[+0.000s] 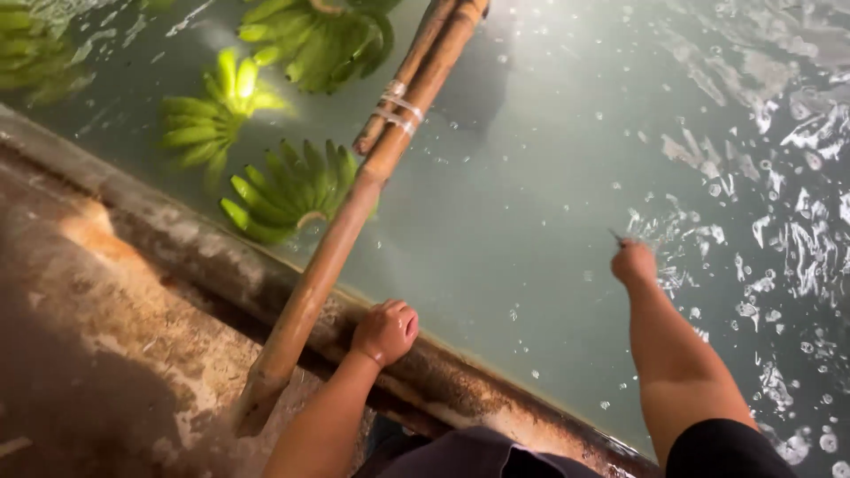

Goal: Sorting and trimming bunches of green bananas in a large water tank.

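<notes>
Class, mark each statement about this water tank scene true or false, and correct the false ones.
1. Green banana bunches float in the pale green water. True.
2. The left hand rests as a fist on the worn concrete tank rim. True.
3. The right hand grips the brown bamboo pole. False: it reaches out over the water, apart from the pole.
4. The pole floats wholly in the water. False: it leans across the rim, its lower end outside the tank.
</notes>
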